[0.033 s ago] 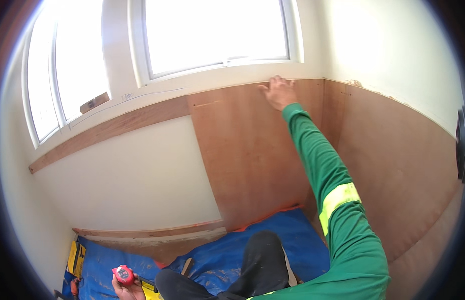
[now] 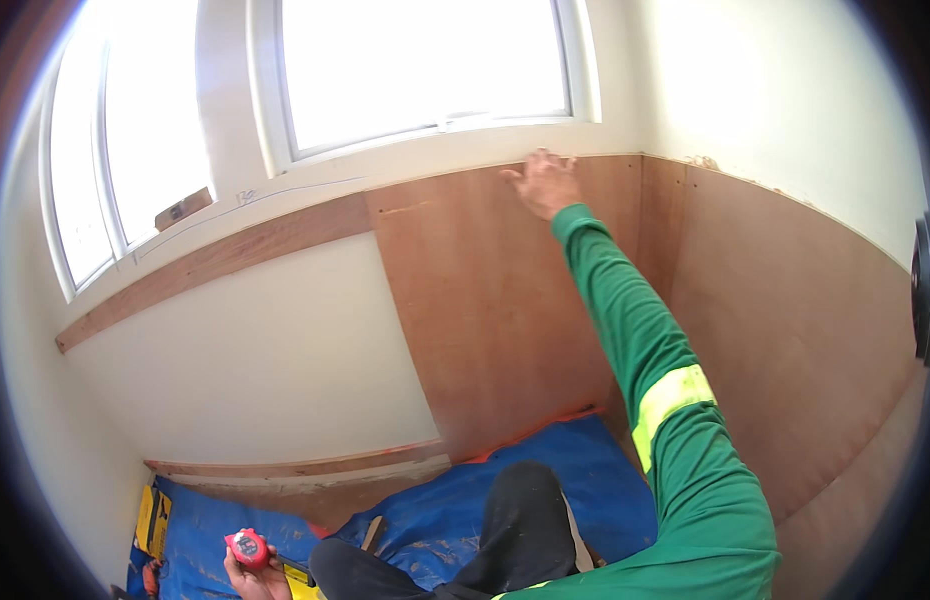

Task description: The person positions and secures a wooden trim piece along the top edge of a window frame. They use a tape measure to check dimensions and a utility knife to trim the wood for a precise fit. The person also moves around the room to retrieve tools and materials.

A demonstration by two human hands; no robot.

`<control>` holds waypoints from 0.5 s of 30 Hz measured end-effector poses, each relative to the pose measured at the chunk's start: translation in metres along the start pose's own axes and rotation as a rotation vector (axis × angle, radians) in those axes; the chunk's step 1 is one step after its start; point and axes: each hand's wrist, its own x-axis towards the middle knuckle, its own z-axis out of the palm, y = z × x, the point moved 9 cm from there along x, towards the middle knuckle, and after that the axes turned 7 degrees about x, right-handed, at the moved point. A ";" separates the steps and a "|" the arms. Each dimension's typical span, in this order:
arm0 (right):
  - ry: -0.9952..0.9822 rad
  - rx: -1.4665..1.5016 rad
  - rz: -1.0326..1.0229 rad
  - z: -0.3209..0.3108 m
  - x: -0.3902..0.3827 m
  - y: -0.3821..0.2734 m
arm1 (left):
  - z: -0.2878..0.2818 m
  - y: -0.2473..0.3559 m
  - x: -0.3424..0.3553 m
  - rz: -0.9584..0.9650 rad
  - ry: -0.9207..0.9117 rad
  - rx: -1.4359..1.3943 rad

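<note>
At the lower left, my left hand (image 2: 257,582) is closed around a red tape measure (image 2: 248,549); no blade shows pulled out. My right arm, in a green sleeve with a yellow band, reaches up to the wall. My right hand (image 2: 548,187) lies against the top edge of a brown plywood panel (image 2: 495,290), fingers spread, with nothing in it. This panel covers the wall below the window, beside the corner. From its left edge a wooden strip (image 2: 225,258) runs along the wall; a lower strip (image 2: 305,467) is near the floor.
A second plywood panel (image 2: 785,320) lines the right wall. A small wood block (image 2: 183,208) sits on the left window's sill. Blue sheeting (image 2: 585,470) covers the floor, with a yellow-and-black item (image 2: 153,522) at the left and a wood offcut (image 2: 373,533) by my knee.
The view has shifted slightly, so the wall sits a little farther left. My right hand has edged left along the panel's top. The left hand still grips the tape measure.
</note>
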 end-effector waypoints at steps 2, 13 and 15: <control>-0.016 0.046 -0.116 0.010 -0.001 -0.039 | 0.012 -0.012 0.013 -0.022 -0.009 0.030; 0.073 0.254 -0.329 0.004 0.004 -0.077 | 0.098 -0.106 0.066 -0.206 -0.197 -0.042; 0.214 0.195 -0.316 -0.003 0.005 -0.034 | 0.094 -0.113 0.067 -0.192 -0.182 -0.023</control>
